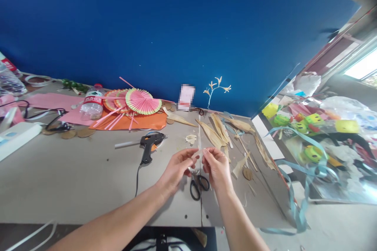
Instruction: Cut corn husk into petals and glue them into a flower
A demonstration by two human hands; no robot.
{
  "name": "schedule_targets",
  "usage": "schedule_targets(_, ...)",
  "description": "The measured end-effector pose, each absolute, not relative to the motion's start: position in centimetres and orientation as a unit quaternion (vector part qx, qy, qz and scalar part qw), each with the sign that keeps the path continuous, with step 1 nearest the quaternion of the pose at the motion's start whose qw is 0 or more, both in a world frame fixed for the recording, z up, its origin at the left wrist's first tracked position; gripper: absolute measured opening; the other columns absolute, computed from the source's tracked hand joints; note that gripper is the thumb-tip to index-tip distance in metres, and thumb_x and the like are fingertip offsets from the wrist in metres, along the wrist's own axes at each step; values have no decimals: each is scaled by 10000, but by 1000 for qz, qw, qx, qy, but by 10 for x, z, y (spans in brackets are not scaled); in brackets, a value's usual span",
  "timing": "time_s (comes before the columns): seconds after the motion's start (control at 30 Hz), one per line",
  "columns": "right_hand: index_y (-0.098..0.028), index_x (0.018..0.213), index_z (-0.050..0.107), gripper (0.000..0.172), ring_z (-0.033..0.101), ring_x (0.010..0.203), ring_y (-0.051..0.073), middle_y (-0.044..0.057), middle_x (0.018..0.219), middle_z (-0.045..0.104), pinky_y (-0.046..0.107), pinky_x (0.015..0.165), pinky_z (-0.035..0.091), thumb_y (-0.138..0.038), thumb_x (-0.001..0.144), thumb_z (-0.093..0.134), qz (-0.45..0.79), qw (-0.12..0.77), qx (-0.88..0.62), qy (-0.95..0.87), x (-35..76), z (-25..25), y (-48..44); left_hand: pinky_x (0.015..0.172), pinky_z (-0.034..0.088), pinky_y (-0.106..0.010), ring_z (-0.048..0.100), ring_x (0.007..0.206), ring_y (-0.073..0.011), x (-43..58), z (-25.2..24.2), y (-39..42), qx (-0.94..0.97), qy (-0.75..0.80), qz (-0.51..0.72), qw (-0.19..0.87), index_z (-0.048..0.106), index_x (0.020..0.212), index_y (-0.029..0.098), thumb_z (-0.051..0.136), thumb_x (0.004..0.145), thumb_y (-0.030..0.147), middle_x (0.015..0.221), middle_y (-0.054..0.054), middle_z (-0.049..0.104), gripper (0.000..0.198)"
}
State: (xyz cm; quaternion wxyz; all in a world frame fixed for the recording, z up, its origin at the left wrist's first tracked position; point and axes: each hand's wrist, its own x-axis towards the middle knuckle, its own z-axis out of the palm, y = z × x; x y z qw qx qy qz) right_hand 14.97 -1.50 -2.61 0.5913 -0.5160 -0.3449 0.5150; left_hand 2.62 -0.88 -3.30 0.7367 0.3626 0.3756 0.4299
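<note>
The left hand [179, 163] and the right hand [218, 164] are pinching a pale strip [198, 153] between their fingertips, above the surface [97, 180]. It is looking thin, light and easily torn (husk, perhaps), so its ends are probably offering the safest hold. From the strip, scissors [199, 182] are lying at six o'clock, a glue gun [147, 147] is resting towards nine, and dry husks [213, 135] are crowding one to three, narrowing the right side.
</note>
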Motion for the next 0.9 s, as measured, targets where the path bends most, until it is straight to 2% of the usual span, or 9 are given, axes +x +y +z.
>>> schedule_targets(0.1, -148, 630, 530, 228, 328, 309, 23, -65, 432, 488, 157, 313, 208, -332, 650, 661, 492, 592, -537, -345, 155, -23, -13, 445, 371, -169, 484, 602, -92, 22, -34, -8, 346, 388, 424, 741, 633, 871, 149, 601, 618, 237, 847, -56, 599, 270)
schedule_targets(0.23, -149, 627, 531, 232, 316, 308, 26, -67, 426, 481, 164, 317, 207, -342, 649, 657, 482, 589, -543, -356, 157, -23, -14, 441, 386, -168, 473, 611, -101, 22, -32, -7, 327, 404, 416, 746, 617, 785, 129, 600, 647, 363, 787, -63, 583, 273)
schedule_targets(0.33, -153, 626, 524, 224, 325, 317, 30, -66, 429, 484, 163, 322, 220, -336, 665, 647, 484, 585, -542, -359, 156, -26, -15, 423, 374, -152, 432, 585, -85, 26, -32, -7, 344, 420, 409, 734, 602, 706, 130, 642, 615, 342, 733, -42, 561, 234)
schedule_targets(0.57, -152, 690, 538, 229, 322, 323, 25, -69, 464, 481, 155, 317, 220, -360, 684, 634, 508, 553, -532, -392, 156, -31, -16, 410, 370, -150, 419, 547, -71, 28, -34, -5, 340, 428, 399, 736, 592, 674, 122, 651, 606, 347, 690, -28, 543, 242)
schedule_targets(0.77, -148, 624, 530, 267, 305, 321, 32, -68, 442, 446, 168, 313, 225, -393, 675, 623, 493, 519, -553, -427, 154, -33, -18, 410, 373, -156, 432, 526, -68, 27, -35, -6, 349, 437, 372, 741, 599, 671, 125, 686, 562, 331, 651, -9, 538, 249)
schedule_targets(0.83, -146, 653, 557, 279, 335, 328, 45, -55, 455, 471, 177, 321, 270, -418, 713, 571, 439, 482, -586, -481, 163, -32, -14, 410, 376, -158, 437, 517, -67, 26, -36, -6, 348, 444, 372, 737, 593, 659, 127, 688, 562, 335, 643, -10, 544, 249)
schedule_targets(0.9, -140, 712, 596, 312, 401, 356, 66, -27, 492, 530, 195, 353, 340, -432, 765, 501, 312, 417, -656, -547, 183, -28, -6, 412, 379, -160, 449, 511, -67, 23, -38, -5, 341, 451, 378, 734, 592, 662, 130, 684, 570, 346, 651, -15, 555, 251)
